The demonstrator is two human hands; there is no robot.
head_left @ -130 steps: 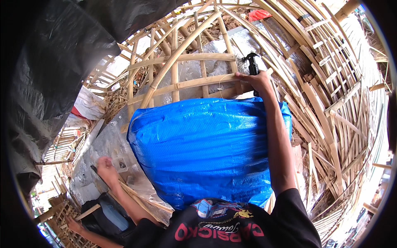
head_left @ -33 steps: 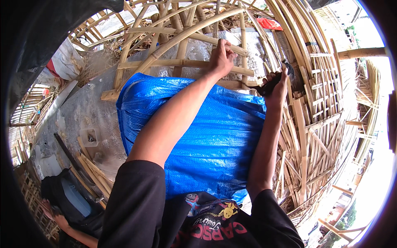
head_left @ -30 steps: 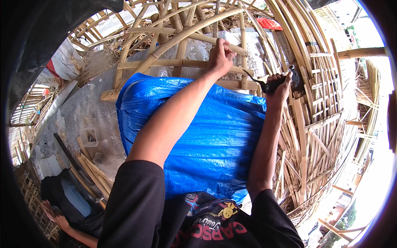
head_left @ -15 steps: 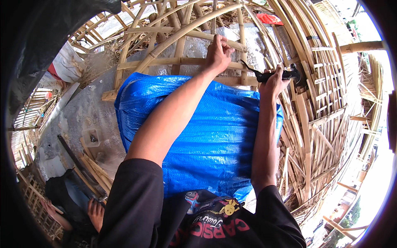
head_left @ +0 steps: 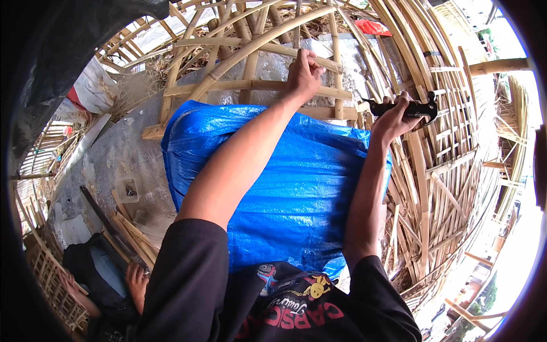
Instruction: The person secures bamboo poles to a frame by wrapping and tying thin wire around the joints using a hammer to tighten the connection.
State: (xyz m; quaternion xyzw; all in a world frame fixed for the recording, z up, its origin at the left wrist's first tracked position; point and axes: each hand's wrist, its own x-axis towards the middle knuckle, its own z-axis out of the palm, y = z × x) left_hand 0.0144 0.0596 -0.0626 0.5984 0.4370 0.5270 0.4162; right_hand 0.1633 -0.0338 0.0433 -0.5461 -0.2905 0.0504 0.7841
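Observation:
My left hand (head_left: 303, 75) reaches forward with thumb and fingers pinched together at a crosswise bamboo strip (head_left: 273, 49). Whatever sits between those fingertips is too small to make out. To the right, my right hand (head_left: 393, 118) is wrapped round a black multi-tool hammer (head_left: 413, 108). Its curved head points right and its narrow end points left, apart from the bamboo. Below both hands lies a bamboo frame of crossed strips, with a curved bamboo pole (head_left: 250, 56) running diagonally over it. A blue woven plastic sheet (head_left: 285, 188) covers the area under my forearms.
Bundled and woven bamboo slats (head_left: 450, 119) rise along the right. At the left, a small clear container (head_left: 127, 189) stands on a grey sheet (head_left: 105, 165) near loose bamboo pieces (head_left: 134, 236). Another person's hand (head_left: 137, 283) shows at the lower left.
My right hand has swung right and slightly down with the hammer, away from the bamboo frame. My left hand stays pinched at the strip. The other person's hand has shifted slightly.

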